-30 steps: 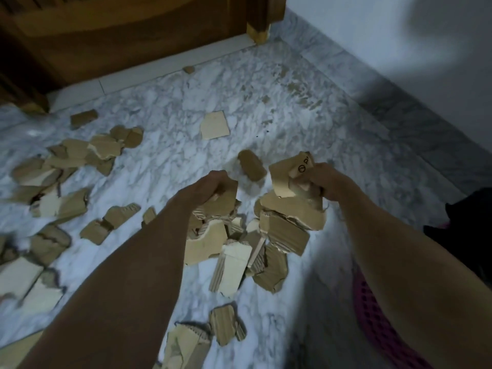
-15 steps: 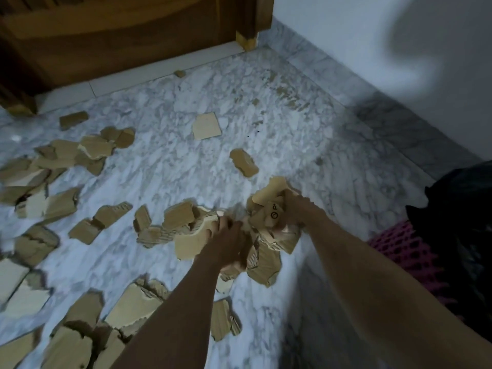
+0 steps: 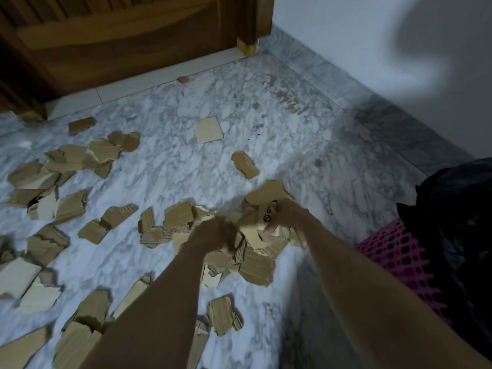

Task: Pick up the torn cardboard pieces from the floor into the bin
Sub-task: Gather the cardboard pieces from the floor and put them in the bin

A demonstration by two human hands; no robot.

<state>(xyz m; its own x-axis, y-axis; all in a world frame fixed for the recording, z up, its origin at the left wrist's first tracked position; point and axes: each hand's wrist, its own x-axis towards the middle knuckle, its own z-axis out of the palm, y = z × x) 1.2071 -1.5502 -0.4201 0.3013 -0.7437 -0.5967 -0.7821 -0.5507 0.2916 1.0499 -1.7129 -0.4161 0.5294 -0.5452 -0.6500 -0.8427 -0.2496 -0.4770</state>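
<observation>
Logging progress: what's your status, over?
Left hand and right hand both closed on torn brown cardboard pieces. Pink mesh bin at right, path clear. Many scraps remain on marble floor.

Torn cardboard pieces (image 3: 175,217): matt tan paper, corrugated, ragged fluted edges. Floor (image 3: 165,166): white-grey veined marble, smooth, slight sheen. Door (image 3: 119,35): dark varnished wood, semi-gloss. Bin (image 3: 399,257): pink plastic lattice, lined with glossy black plastic bag (image 3: 458,209). Wall (image 3: 346,35): matt white paint.
</observation>
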